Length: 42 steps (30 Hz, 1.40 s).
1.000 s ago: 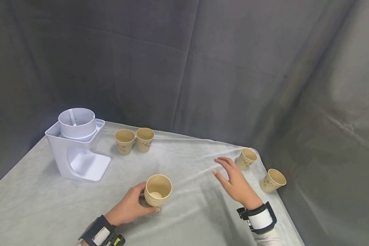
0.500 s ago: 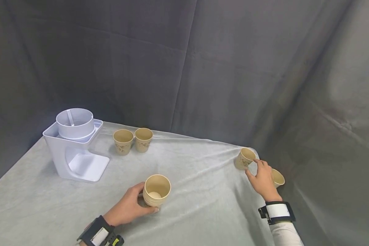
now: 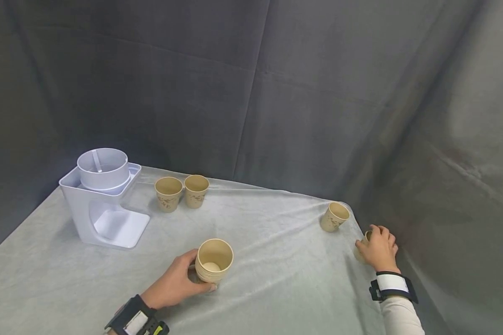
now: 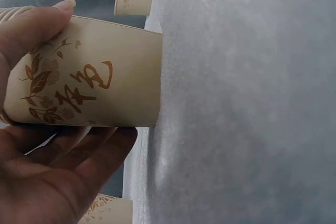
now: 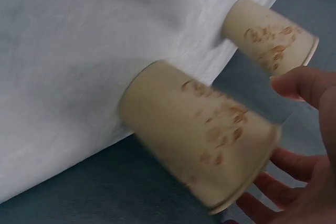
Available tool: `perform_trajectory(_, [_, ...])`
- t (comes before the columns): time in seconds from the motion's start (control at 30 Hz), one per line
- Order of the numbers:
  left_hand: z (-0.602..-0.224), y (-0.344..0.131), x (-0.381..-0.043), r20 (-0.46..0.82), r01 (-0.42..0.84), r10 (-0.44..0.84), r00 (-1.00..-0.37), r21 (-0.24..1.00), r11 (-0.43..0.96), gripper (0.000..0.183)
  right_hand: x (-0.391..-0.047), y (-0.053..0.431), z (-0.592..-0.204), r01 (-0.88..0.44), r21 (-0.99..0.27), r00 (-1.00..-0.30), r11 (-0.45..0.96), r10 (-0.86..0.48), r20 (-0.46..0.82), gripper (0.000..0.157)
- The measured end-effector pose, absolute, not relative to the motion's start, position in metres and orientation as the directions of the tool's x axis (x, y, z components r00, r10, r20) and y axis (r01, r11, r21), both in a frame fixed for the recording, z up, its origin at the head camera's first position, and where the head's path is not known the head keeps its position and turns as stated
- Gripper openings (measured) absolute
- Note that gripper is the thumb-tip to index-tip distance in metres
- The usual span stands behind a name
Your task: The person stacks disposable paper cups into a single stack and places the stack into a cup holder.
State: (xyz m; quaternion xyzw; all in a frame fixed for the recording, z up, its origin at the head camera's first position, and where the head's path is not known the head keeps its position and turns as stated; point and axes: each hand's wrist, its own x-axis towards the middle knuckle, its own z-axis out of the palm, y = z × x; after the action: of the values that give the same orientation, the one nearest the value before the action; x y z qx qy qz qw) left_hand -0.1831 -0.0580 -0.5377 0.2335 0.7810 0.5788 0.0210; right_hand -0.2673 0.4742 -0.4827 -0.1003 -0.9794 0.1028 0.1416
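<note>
In the head view my left hand [image 3: 178,284] holds a stack of beige paper cups [image 3: 214,260] near the front middle of the table. The left wrist view shows the thumb on one side of the printed stack [image 4: 100,77] and the fingers on the other; its base meets the cloth. At the table's right edge my right hand [image 3: 379,249] reaches over a paper cup [image 3: 362,251], hiding most of it. Seen from the right wrist, fingers lie behind the rim of this cup [image 5: 194,135], while the thumb stays apart from it. A second cup [image 5: 268,35] stands beyond.
Another paper cup [image 3: 334,217] stands at the back right corner. Two more, a left cup [image 3: 168,195] and a right cup [image 3: 196,191], stand side by side at the back. A white dispenser-like stand [image 3: 84,209] with a round top container [image 3: 104,174] is at the left. Grey curtains [image 3: 251,93] border the table.
My right hand has moved right and a little down, past the back right cup, to the cup at the right edge. The left hand and its stack stay in place.
</note>
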Motion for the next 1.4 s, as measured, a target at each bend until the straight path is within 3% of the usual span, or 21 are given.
perform_trajectory(0.2, [-0.535,-0.057,-0.182,0.233,0.336,0.392,-0.890,0.917,0.217,0.070,-0.260,0.487,-0.484,0.230,-0.228,-0.947,0.946,0.271,0.171,0.075])
perform_trajectory(0.73, [-0.536,-0.058,-0.183,0.229,0.332,0.394,-0.890,0.918,0.217,0.072,-0.264,0.498,-0.500,0.225,-0.365,-0.943,0.903,0.296,0.150,0.081])
perform_trajectory(1.0, [-0.536,-0.058,-0.183,0.225,0.329,0.398,-0.889,0.919,0.216,0.072,-0.268,0.496,-0.509,0.197,-0.420,-0.919,0.886,0.316,0.235,0.079])
perform_trajectory(1.4, [-0.535,-0.058,-0.182,0.219,0.323,0.392,-0.893,0.920,0.221,0.069,-0.258,0.472,-0.503,0.120,-0.369,-0.904,0.922,0.255,0.342,0.062])
